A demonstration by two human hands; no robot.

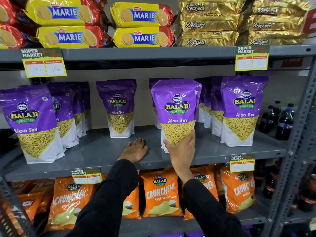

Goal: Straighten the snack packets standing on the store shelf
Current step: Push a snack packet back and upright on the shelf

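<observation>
Risk, tipping: my right hand (pixel 182 147) grips only the bottom of the Aloo Sev packet (pixel 176 110), so I judge the tall top could swing forward or sideways if I twist too fast.
Risk, neighbours: this packet stands just beside the purple row on its right (pixel 207 103); a push that way could, I think, knock those over like dominoes.
Risk, shelf edge: the packet sits near the front lip of the middle shelf (pixel 102 151); dragging it further toward me might drop it onto the orange Crunchem packets (pixel 160 192) below.
Risk, squeeze: the contents look brittle, so a hard clench would likely crush them.
Right hand: wrapped around the packet's lower front, thumb on the left side, fingers on the right.
Left hand (pixel 136 148): lying palm down on the bare shelf between two packets, holding nothing.
Packet position: centre-right of the middle shelf, forward of the rows behind it.
Packet look: glossy purple pouch, BALAJI WAFERS logo, a clear window showing thin yellow strands, white base.
Packet stance: nearly upright, leaning slightly left, face turned a little off square.
Other packets: one lone pouch (pixel 119 108) stands further back, left of centre; the far-left pouch (pixel 32 124) tilts noticeably.
</observation>
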